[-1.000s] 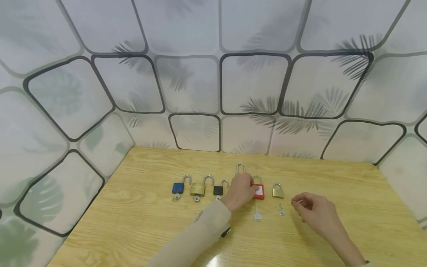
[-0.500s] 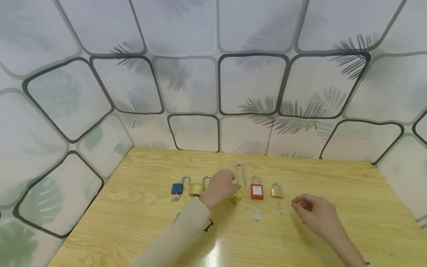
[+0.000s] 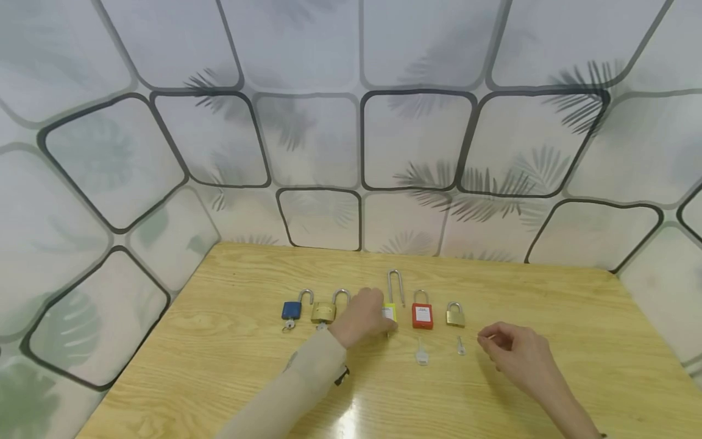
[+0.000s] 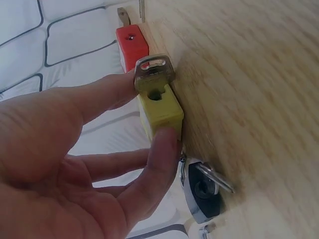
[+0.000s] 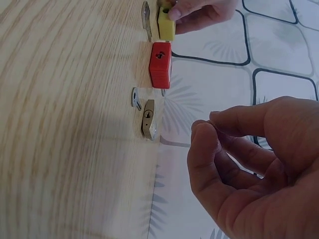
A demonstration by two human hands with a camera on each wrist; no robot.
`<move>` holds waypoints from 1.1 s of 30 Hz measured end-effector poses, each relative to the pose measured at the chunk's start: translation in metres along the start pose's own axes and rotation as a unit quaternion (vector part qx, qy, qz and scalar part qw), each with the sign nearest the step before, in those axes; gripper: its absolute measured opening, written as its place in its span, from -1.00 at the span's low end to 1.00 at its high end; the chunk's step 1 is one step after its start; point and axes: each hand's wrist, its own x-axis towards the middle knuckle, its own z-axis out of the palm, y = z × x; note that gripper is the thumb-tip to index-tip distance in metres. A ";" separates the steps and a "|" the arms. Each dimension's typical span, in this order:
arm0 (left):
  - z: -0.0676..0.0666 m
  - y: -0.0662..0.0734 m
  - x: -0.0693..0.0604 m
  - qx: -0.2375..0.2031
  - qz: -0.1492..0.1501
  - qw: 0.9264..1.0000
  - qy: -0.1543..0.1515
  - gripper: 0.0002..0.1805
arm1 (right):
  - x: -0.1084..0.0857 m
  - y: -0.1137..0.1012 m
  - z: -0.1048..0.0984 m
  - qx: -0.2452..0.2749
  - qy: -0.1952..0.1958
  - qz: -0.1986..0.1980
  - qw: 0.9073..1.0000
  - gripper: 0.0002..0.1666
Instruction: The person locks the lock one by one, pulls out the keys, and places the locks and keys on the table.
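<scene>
My left hand (image 3: 359, 318) pinches the body of a yellow padlock (image 3: 389, 312) between thumb and fingers. The padlock's long shackle (image 3: 392, 281) is released on one side, and a key (image 4: 153, 74) sticks out of its keyhole in the left wrist view. To its right lies a red padlock (image 3: 422, 316), shackle closed, with a loose key (image 3: 421, 355) in front. A small brass padlock (image 3: 455, 317), also closed, has its key (image 3: 460, 347) before it. Nearby, my right hand (image 3: 518, 356) hovers with fingers loosely curled, holding nothing.
A blue padlock (image 3: 291, 310) and a larger brass padlock (image 3: 323, 312) lie on the left, shackles open, keys inserted. A black padlock (image 4: 204, 191) beside the left hand is hidden in the head view. The patterned wall (image 3: 323, 219) borders the wooden table (image 3: 219, 366).
My left hand has moved left from the red padlock to the yellow one, then lowered its fingers onto that padlock's body. The right hand has stayed nearly still.
</scene>
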 end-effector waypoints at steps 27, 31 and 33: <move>0.001 -0.003 0.003 -0.060 -0.028 0.998 0.019 -0.63 | -0.001 0.001 0.001 0.008 -0.005 -0.003 1.000 -0.80; 0.001 -0.009 0.001 -0.084 0.004 0.996 0.041 -0.69 | -0.001 0.000 0.001 0.010 -0.006 -0.003 1.000 -0.80; 0.001 -0.012 0.000 -0.094 0.004 0.994 0.046 -0.63 | -0.001 -0.001 0.001 0.010 -0.004 -0.004 1.000 -0.80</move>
